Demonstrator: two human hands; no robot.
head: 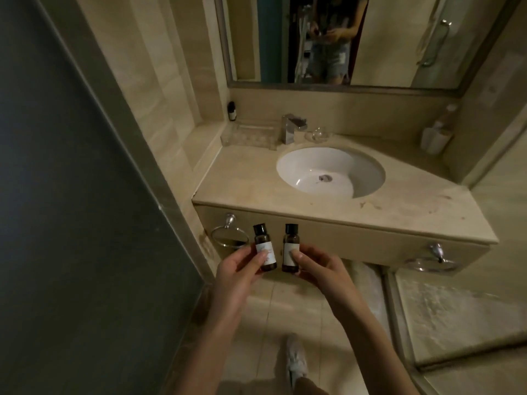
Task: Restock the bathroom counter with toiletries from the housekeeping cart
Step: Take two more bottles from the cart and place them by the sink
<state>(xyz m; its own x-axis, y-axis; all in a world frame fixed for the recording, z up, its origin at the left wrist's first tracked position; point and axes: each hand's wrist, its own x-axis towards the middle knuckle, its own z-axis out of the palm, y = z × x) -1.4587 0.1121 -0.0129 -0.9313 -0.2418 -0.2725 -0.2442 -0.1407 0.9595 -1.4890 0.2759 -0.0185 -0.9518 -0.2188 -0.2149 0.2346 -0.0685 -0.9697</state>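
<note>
**While the left hand (239, 266) and right hand (316, 269) are hovering before the counter (256, 195)**

Head view: the left hand is pinching the left bottle (261, 238) upright, and the right hand is pinching the right bottle (291, 238) just beside it, not touching. The sink (308, 163) is lying beyond the fingertips.

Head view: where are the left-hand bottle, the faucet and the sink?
left-hand bottle (262, 241), head view, brown shoulder.
faucet (289, 129), head view, chrome body.
sink (310, 163), head view, white basin wall.
</note>
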